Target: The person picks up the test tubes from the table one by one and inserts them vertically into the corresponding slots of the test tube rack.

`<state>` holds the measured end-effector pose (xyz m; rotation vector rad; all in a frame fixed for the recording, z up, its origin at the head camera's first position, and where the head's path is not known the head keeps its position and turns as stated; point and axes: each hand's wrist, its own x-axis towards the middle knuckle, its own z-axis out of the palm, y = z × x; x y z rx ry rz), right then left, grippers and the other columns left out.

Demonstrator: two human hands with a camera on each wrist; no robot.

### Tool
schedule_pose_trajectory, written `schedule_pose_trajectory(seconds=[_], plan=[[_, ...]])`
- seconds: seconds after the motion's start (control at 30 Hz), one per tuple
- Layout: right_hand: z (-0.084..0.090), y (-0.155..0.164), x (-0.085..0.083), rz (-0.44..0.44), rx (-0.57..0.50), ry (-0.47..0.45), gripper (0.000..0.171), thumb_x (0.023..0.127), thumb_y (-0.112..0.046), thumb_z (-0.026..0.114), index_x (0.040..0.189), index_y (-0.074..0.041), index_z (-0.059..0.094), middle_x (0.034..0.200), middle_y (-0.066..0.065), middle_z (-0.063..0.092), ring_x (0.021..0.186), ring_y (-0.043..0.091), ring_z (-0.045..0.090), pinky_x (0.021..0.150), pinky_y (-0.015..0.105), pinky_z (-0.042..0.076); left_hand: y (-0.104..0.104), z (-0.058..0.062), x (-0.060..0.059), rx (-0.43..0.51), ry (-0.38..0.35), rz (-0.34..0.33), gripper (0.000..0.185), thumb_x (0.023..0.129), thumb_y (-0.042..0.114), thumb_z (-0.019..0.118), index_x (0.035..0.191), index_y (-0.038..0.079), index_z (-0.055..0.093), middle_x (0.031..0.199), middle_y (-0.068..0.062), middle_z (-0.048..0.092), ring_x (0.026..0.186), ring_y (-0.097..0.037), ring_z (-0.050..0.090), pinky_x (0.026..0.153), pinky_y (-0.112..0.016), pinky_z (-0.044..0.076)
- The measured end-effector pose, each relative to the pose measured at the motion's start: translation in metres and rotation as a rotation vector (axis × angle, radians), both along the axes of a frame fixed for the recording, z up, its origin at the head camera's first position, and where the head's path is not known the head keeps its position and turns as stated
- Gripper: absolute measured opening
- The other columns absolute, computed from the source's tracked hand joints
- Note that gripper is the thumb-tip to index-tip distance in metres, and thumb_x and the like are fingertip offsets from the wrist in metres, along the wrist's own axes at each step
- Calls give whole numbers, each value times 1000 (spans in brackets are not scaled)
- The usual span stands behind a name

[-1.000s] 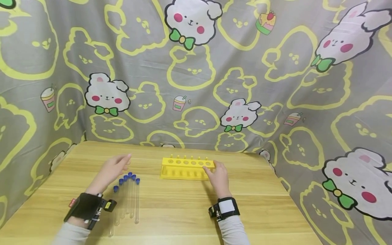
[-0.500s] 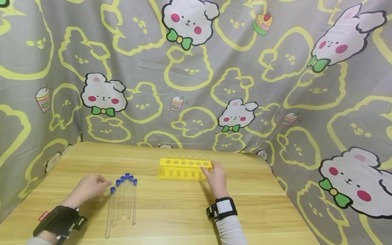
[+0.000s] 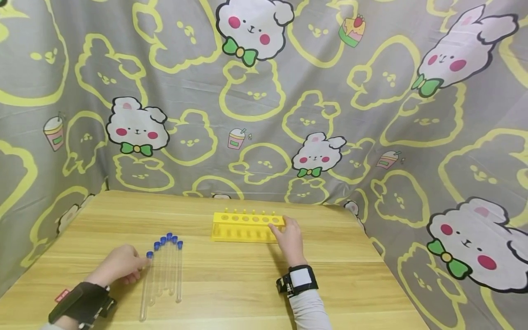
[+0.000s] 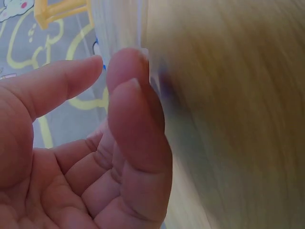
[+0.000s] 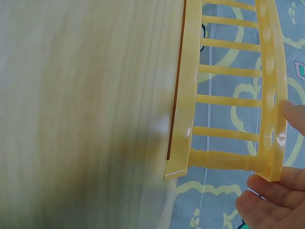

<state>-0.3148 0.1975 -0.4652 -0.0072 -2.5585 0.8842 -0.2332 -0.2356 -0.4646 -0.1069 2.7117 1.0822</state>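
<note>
Several clear test tubes (image 3: 179, 275) with blue caps lie side by side on the table, caps pointing away from me. My left hand (image 3: 119, 266) is at their left side, fingertips right at the blue cap (image 3: 150, 255) of the leftmost tube. In the left wrist view, a gap shows between the thumb (image 4: 71, 81) and the bent fingers (image 4: 136, 124). A yellow test tube rack (image 3: 247, 219) stands farther back, its holes unfilled. My right hand (image 3: 291, 240) grips its right end, thumb in front and other fingers around the end, as the right wrist view also shows.
The wooden table (image 3: 231, 284) reaches back to a grey cartoon-print curtain (image 3: 264, 91), which hangs behind it and along both sides. A black strap with a small camera sits on each wrist.
My left hand has come down from above the caps to the left side of the leftmost tube, then closer to its cap. The right hand stays on the rack. The head view has shifted slightly.
</note>
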Motion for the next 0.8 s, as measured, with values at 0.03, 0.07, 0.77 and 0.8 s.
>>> schedule_pose_trajectory(seconds=[0.03, 0.07, 0.77, 0.8], plan=[[0, 0, 0, 1, -1, 1, 65, 84, -38, 73, 127, 7, 56, 126, 27, 59, 120, 42, 56, 103, 51, 45, 1, 0, 0, -1, 1, 0, 25, 85, 21, 67, 75, -1, 61, 61, -8, 62, 50, -16, 59, 49, -29, 52], [0, 0, 0, 2, -1, -2, 65, 84, -38, 73, 128, 7, 56, 126, 27, 59, 119, 42, 56, 103, 51, 45, 1, -1, 0, 0, -3, 4, 25, 85, 21, 68, 75, -1, 60, 61, -8, 62, 50, -16, 59, 48, -29, 52], [1, 0, 0, -3, -12, -24, 65, 86, -39, 71, 129, 6, 55, 129, 26, 58, 122, 41, 55, 104, 50, 45, 5, -7, -1, 27, -1, 36, 27, 83, 21, 67, 65, 4, 58, 57, -5, 62, 47, -15, 58, 46, -27, 50], [1, 0, 0, -3, -12, -23, 65, 86, -38, 71, 129, 6, 55, 129, 26, 58, 122, 41, 55, 104, 50, 45, 5, -8, -1, 29, 0, 37, 27, 84, 21, 66, 64, 4, 58, 56, -5, 62, 47, -15, 58, 46, -27, 50]])
